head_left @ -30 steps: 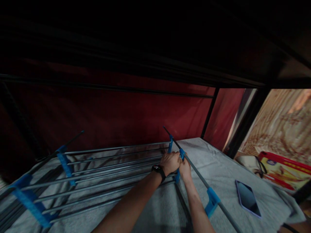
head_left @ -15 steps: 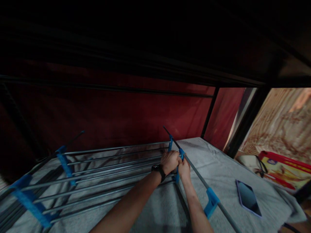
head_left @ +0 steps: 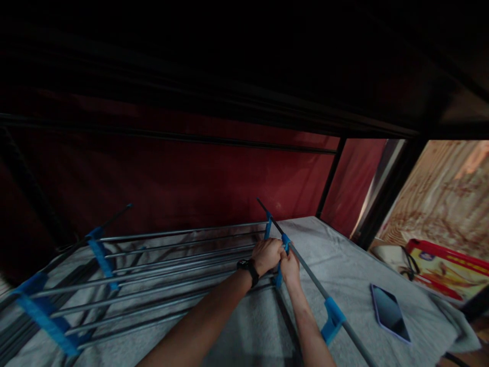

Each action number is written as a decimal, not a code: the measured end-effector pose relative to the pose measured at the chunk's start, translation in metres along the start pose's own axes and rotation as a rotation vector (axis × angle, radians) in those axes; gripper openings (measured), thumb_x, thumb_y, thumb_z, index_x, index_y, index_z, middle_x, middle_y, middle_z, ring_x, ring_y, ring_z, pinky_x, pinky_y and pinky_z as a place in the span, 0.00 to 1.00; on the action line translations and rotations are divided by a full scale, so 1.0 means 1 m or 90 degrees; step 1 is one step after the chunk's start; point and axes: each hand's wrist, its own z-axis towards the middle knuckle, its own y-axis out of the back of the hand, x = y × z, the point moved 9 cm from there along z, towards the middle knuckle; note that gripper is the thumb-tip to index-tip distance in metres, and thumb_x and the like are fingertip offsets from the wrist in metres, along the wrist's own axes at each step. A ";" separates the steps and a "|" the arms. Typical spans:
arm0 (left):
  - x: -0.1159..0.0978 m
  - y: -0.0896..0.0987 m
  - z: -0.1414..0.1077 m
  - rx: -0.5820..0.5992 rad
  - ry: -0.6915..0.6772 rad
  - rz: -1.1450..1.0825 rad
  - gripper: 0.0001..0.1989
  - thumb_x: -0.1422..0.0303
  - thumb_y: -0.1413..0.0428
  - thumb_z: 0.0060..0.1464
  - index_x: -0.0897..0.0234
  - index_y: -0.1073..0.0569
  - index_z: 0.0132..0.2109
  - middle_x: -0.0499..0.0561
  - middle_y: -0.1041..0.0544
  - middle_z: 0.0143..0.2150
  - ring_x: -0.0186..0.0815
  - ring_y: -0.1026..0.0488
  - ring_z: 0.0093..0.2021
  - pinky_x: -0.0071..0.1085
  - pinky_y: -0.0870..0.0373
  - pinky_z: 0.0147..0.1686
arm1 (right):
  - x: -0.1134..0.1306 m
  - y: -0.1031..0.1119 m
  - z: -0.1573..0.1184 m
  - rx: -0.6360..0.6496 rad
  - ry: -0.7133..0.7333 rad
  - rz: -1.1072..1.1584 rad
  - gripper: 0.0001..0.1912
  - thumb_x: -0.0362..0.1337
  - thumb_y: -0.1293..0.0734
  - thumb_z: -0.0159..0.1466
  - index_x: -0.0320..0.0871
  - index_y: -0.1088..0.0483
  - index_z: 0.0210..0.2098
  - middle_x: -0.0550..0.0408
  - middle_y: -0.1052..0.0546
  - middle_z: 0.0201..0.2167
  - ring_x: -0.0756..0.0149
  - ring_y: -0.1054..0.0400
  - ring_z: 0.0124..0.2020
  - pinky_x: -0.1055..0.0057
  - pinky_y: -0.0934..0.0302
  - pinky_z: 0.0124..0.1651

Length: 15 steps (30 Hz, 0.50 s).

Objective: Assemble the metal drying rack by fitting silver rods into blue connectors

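A partly assembled rack of grey metal tubes [head_left: 160, 270] and blue plastic connectors lies tilted on the bed. My left hand [head_left: 266, 256], with a black watch on its wrist, is closed at the middle blue connector [head_left: 286, 240] where the tubes meet the long side pole [head_left: 311, 275]. Pressed against it from the right, my right hand [head_left: 290, 266] has its fingers wrapped round the same connector. The fingers hide most of the joint. Nearer me on the pole sits another blue connector [head_left: 333, 318] with no tubes in it. At the far left, more blue connectors [head_left: 48, 316] hold the tubes' other ends.
A phone [head_left: 390, 312] lies on the grey bed cover [head_left: 344, 255] at right. Beyond it are a red and yellow box [head_left: 451, 270] and a pale object with a dark cord [head_left: 389, 253]. Black bunk posts [head_left: 393, 188] and a low dark underside frame the space.
Both hands stay at the same connector. The rack's left end has shifted very slightly left and up in view; little else differs.
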 end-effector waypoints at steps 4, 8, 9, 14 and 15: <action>0.001 -0.001 0.001 0.002 0.001 0.004 0.16 0.69 0.54 0.68 0.60 0.23 0.54 0.55 0.18 0.54 0.42 0.24 0.58 0.36 0.30 0.57 | -0.004 -0.002 -0.001 -0.007 -0.017 -0.020 0.24 0.48 0.42 0.64 0.42 0.24 0.50 0.43 0.19 0.45 0.50 0.27 0.51 0.53 0.36 0.59; 0.001 -0.003 0.003 0.001 -0.002 0.005 0.15 0.68 0.53 0.68 0.60 0.24 0.54 0.55 0.19 0.55 0.42 0.24 0.58 0.36 0.30 0.57 | -0.007 -0.003 -0.002 -0.006 -0.025 -0.028 0.25 0.50 0.43 0.65 0.42 0.24 0.48 0.42 0.19 0.43 0.49 0.27 0.52 0.53 0.37 0.59; 0.001 -0.003 0.004 0.001 -0.003 0.006 0.15 0.68 0.53 0.68 0.60 0.24 0.54 0.55 0.19 0.55 0.42 0.24 0.58 0.36 0.30 0.57 | -0.007 -0.003 -0.002 -0.007 -0.025 -0.028 0.25 0.51 0.43 0.64 0.42 0.24 0.48 0.42 0.19 0.43 0.48 0.27 0.52 0.53 0.36 0.59; 0.001 -0.005 0.007 0.001 -0.007 0.014 0.14 0.69 0.53 0.68 0.61 0.23 0.50 0.57 0.18 0.51 0.43 0.22 0.55 0.36 0.29 0.55 | -0.005 -0.001 -0.005 -0.016 -0.014 -0.040 0.25 0.50 0.42 0.64 0.42 0.24 0.48 0.42 0.20 0.42 0.48 0.27 0.51 0.53 0.36 0.57; 0.000 -0.005 0.007 0.001 -0.008 0.016 0.13 0.69 0.53 0.68 0.62 0.24 0.49 0.57 0.18 0.51 0.43 0.22 0.55 0.36 0.29 0.55 | -0.003 -0.001 -0.006 -0.019 -0.010 -0.043 0.25 0.50 0.43 0.64 0.41 0.24 0.48 0.42 0.20 0.42 0.48 0.27 0.50 0.52 0.36 0.57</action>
